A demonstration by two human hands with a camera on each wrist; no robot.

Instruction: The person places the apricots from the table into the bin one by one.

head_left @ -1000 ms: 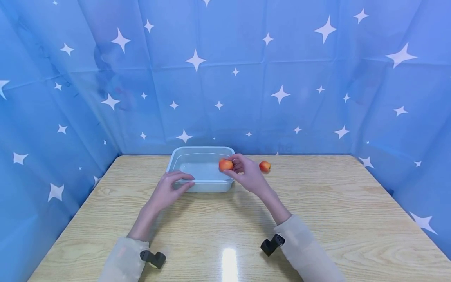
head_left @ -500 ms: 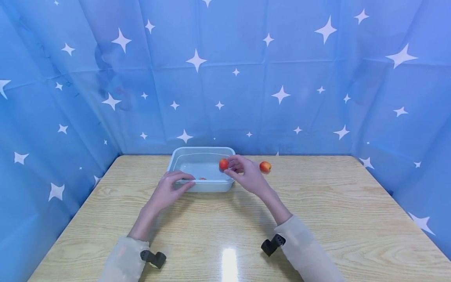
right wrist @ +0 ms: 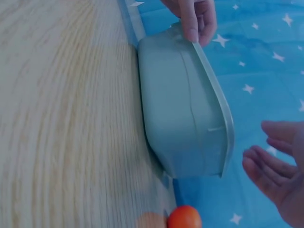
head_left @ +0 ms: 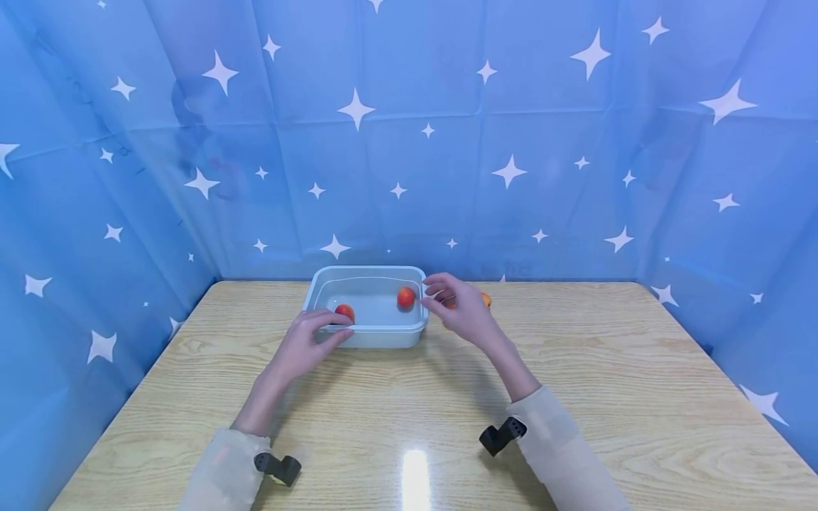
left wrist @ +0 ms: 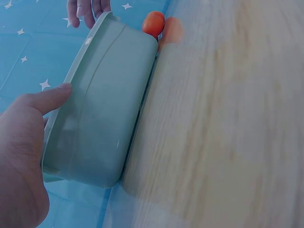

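In the head view my left hand (head_left: 319, 339) pinches the near rim of a pale blue-green plastic tub (head_left: 383, 338), thumb outside and fingers over the edge. Inside the tub lie two red-orange apples: one apple (head_left: 405, 298) by the right wall, another apple (head_left: 345, 311) near the left hand's fingers, partly hidden by them. My right hand (head_left: 463, 309) hovers just beyond the tub's right rim, thumb and fingers apart, holding nothing. Past it an apple (head_left: 486, 299) on the table is mostly covered by the hand; an orange patch also shows between the fingers.
The tub stands at the far edge of a light wood table (head_left: 390, 404), close to a blue curtain (head_left: 409, 149) with white stars. A dark wrist camera (head_left: 503, 436) sits on the right sleeve, and a matching camera (head_left: 277, 469) on the left.
The right hand has let go of an apple inside the tub and moved right, out past the rim. That apple has rolled left toward the left hand, which stays in place.
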